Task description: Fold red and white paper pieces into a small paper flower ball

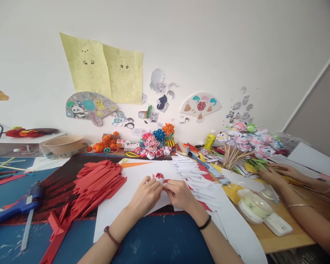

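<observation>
Between my two hands, above a large white sheet (112,205), is a small red and white folded paper flower (160,177). The fingers of my left hand (147,194) close on it from the left. My right hand (181,194) pinches a narrow red paper strip (166,181) at the flower's right side; the fingers partly hide it. To the left lies a heap of folded red paper strips (99,183). On the right are rows of folded white paper strips (195,179).
A blue glue gun (24,205) lies at left, near a round bowl (63,144). Finished red and white flowers (154,152) line the back. At right are a bunch of paper flowers on sticks (242,141), a clear bottle (253,207) and another person's hands (273,176).
</observation>
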`<state>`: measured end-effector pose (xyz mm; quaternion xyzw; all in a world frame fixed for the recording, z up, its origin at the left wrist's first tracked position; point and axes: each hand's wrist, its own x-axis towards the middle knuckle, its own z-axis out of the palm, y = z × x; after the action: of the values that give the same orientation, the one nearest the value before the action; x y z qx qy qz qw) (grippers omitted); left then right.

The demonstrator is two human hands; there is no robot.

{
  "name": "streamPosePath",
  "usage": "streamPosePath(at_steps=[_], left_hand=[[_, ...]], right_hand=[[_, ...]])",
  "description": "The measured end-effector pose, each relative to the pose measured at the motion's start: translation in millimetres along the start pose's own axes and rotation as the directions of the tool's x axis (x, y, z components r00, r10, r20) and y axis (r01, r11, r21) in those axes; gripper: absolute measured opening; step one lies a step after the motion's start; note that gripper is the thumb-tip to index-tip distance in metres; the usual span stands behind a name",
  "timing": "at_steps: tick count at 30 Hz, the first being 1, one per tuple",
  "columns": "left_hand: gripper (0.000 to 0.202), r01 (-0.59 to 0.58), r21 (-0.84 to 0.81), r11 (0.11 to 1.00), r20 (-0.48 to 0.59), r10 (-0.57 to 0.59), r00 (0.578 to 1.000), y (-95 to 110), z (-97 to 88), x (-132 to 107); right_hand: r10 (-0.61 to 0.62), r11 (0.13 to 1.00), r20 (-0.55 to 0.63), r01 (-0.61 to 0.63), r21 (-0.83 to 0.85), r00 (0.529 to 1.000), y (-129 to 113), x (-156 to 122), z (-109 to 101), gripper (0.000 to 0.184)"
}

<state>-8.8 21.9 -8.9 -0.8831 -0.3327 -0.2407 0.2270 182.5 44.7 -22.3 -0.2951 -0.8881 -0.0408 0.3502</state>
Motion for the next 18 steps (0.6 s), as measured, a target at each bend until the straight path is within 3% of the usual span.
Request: streamPosePath(at_steps=[7, 14, 18], left_hand=[[0.015, 0.027, -0.045, 0.999, 0.030, -0.026, 0.999, -2.8, -3.0, -0.2], [0.010, 0.077, -0.134, 0.988, 0.069, -0.068, 0.995, -4.6, -11.3, 2.3], [0.014, 0.049, -0.029, 0.998, 0.025, -0.049, 0.998, -2.7, -9.7, 1.4]], right_hand=[[-0.047, 0.999, -0.041, 0.047, 0.002, 0.998, 1.2, 2.3, 2.1, 0.033], [0.015, 0.996, -0.067, -0.008, 0.094, 0.998, 2.3, 1.9, 5.8, 0.030], [0.058, 0.994, -0.083, -0.050, 0.095, 0.995, 4.1, 0.4, 7.2, 0.027]])
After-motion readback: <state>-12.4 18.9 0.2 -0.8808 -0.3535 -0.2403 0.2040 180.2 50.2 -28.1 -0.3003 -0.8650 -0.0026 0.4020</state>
